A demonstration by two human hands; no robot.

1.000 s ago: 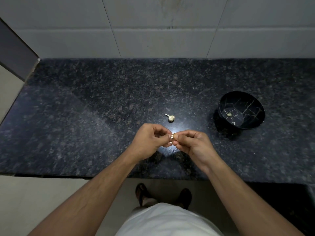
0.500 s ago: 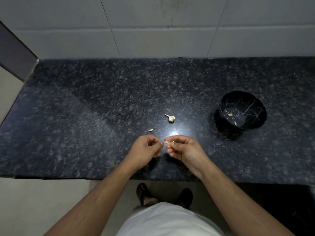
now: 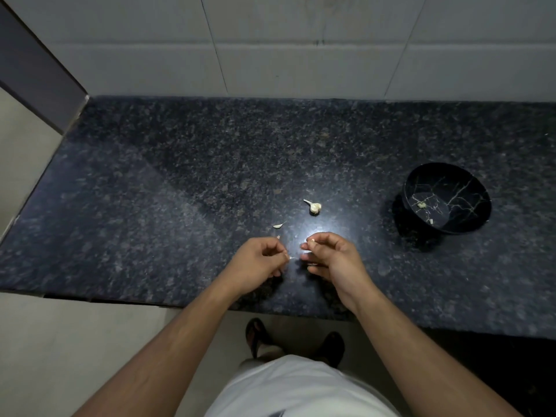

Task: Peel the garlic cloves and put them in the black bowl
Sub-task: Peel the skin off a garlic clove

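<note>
Dark speckled granite bench [image 3: 180, 182] runs under a white tiled wall. Near its front edge, the right hand [image 3: 332, 258] pinches a small garlic clove [image 3: 312, 241] between thumb and forefinger, other fingers curled. Just beside it, apart, the left hand [image 3: 258, 263] pinches a sliver of skin [image 3: 291, 257]. Another clove [image 3: 314, 207] and a peel [image 3: 279, 225] lie behind the hands. Toward the right edge, the black bowl [image 3: 469, 227] holds two pale pieces.

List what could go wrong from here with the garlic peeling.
1. The clove pinched at the right hand fingertips is tiny; it may slip onto the speckled counter.
2. The left hand holds a sliver of peel; like the peel scrap already lying there, it may get mixed with cloves.
3. The black bowl sits far right; a drop on the way seems possible.
</note>
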